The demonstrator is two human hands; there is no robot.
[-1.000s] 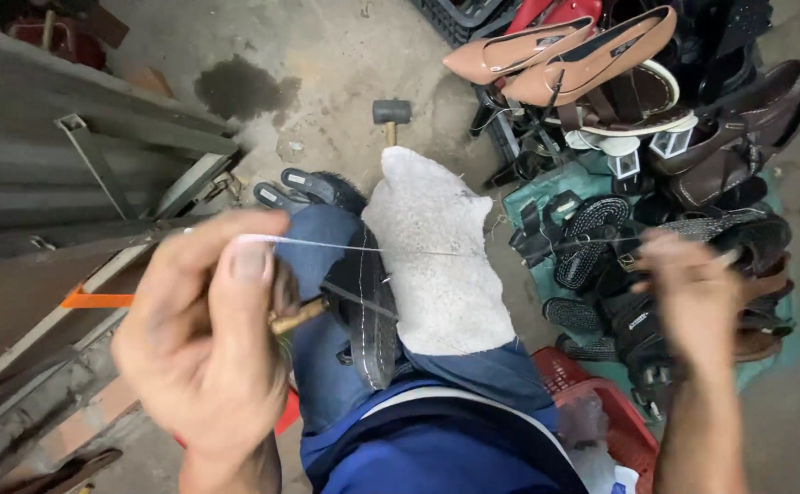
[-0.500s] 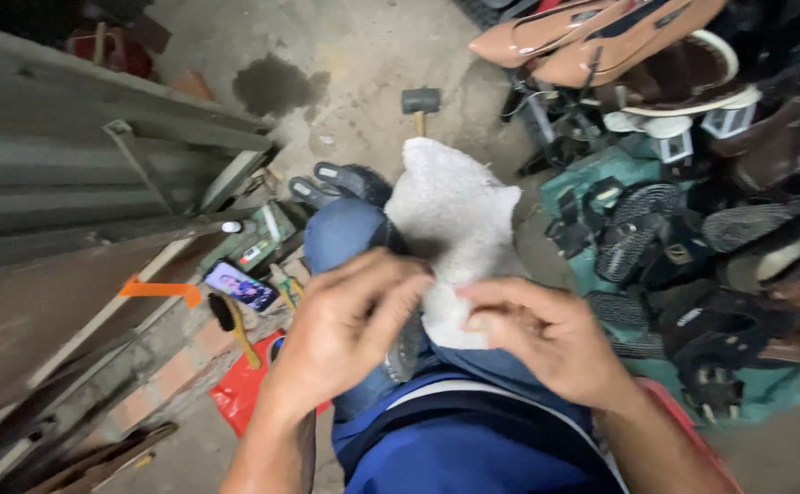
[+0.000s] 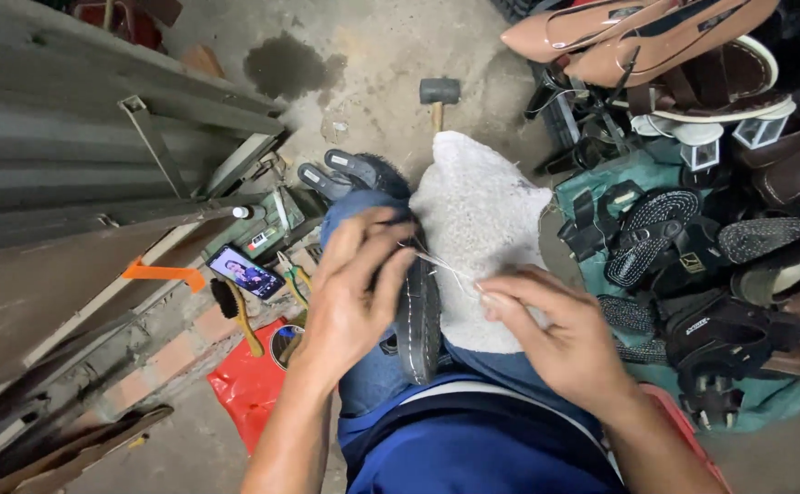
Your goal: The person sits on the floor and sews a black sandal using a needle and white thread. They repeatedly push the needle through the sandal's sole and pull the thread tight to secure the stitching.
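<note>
A dark shoe sole (image 3: 419,316) stands on edge between my knees, beside a white towel (image 3: 478,220) draped over my right leg. My left hand (image 3: 354,293) is curled against the sole's left side and pinches a thin white thread (image 3: 437,263) near its top. My right hand (image 3: 556,334) rests on the towel, fingertips closed on the other end of the thread. The thread runs short between both hands.
A pile of sandals and shoes (image 3: 693,229) fills the right side on a green cloth. A rubber mallet (image 3: 438,96) lies on the concrete ahead. At left are a phone (image 3: 245,272), a brush (image 3: 232,311), a red bag (image 3: 252,384) and metal rails (image 3: 98,183).
One second ago my hands were spread wide, pulling the thread taut. They have come together over the sole, and the thread between them is now short.
</note>
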